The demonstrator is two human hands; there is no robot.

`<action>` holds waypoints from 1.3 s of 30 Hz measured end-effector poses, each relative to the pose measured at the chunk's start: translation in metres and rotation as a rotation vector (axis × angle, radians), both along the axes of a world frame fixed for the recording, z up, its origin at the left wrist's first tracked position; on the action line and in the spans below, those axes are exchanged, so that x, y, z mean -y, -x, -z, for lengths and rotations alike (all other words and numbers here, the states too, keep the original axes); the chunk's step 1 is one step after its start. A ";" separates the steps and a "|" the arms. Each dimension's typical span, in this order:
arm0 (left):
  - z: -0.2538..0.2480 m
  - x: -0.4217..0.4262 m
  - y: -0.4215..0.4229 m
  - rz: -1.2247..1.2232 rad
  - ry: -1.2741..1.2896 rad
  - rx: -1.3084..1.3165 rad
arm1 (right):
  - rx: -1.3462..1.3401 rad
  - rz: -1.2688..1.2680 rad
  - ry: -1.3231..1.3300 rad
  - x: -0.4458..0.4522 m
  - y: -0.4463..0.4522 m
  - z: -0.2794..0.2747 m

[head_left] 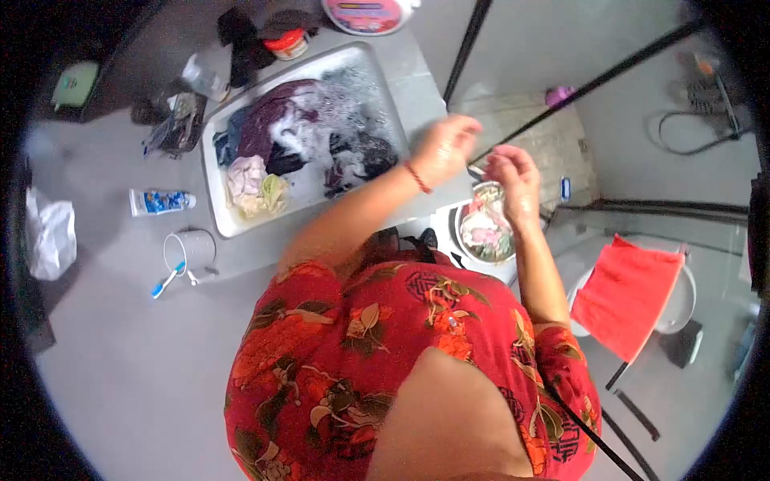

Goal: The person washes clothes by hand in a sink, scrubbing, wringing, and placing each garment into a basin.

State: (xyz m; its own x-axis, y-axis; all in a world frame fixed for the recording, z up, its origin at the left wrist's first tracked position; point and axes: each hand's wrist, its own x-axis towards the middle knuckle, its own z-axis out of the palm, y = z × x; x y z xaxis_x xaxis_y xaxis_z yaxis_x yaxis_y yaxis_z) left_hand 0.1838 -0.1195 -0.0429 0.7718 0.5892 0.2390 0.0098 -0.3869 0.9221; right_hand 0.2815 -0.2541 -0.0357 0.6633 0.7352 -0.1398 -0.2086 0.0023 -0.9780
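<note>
My left hand (447,151), with a red cord bracelet (419,178) at the wrist, is raised past the right rim of the sink (215,188). Its fingers are curled and slightly blurred. Close by, my right hand (517,180) is also curled, over a round tub of laundry (485,228). A small pale bit shows by its fingertips, too unclear to name. In the sink, dark garments (273,112) soak in suds (309,132). Pale pink and yellowish cloths (255,188) lie in its near left corner.
A toothpaste tube (162,202), a white cup (189,250) and a toothbrush (168,279) are on the counter left of the sink. Bottles and a red-lidded jar (286,44) stand behind. Black-framed glass panels (577,80) and a red towel (630,297) are at right.
</note>
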 end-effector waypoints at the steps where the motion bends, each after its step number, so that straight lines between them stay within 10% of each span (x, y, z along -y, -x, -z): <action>1: 0.002 -0.032 0.019 -0.114 0.014 -0.070 | 0.018 -0.090 -0.023 -0.022 0.013 -0.007; 3: 0.020 -0.094 0.064 -0.395 -0.550 -0.119 | 0.039 -0.282 0.024 -0.057 0.040 -0.011; 5: 0.007 -0.132 0.115 -0.523 -0.600 -0.620 | 0.193 -0.436 0.059 -0.091 0.063 0.005; 10: 0.024 -0.202 0.191 -0.899 -0.222 -1.002 | 0.623 -0.675 0.110 -0.165 0.100 0.052; 16: 0.054 -0.219 0.215 -0.704 -0.204 -0.998 | 0.811 -0.990 0.341 -0.175 0.118 0.039; 29: -0.055 -0.135 0.161 -0.653 -0.133 0.172 | 0.164 -0.701 0.161 -0.207 0.114 0.016; 39: -0.148 -0.130 0.129 -0.559 -0.307 0.495 | -0.405 -0.521 -0.196 -0.231 0.119 -0.038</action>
